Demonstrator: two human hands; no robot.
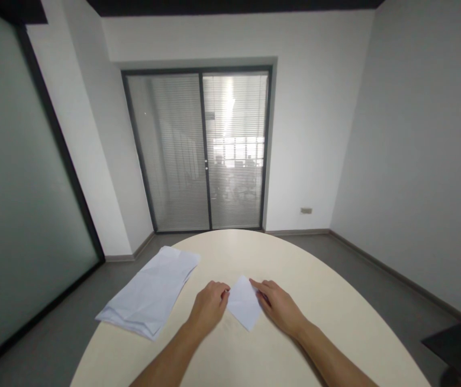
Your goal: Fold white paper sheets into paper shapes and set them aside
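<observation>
A small folded white paper (244,304) lies on the cream oval table (327,312) in front of me. My left hand (210,305) rests at its left edge, fingers curled and pinching the paper's side. My right hand (278,303) lies on the paper's right edge, fingers stretched out and pressing it flat against the table. Both forearms reach in from the bottom of the view.
A loose stack of white paper sheets (152,293) lies on the table's left side, overhanging the edge slightly. Beyond the table stand a glass sliding door with blinds (202,150) and grey floor. A dark object (458,346) shows at the bottom right corner.
</observation>
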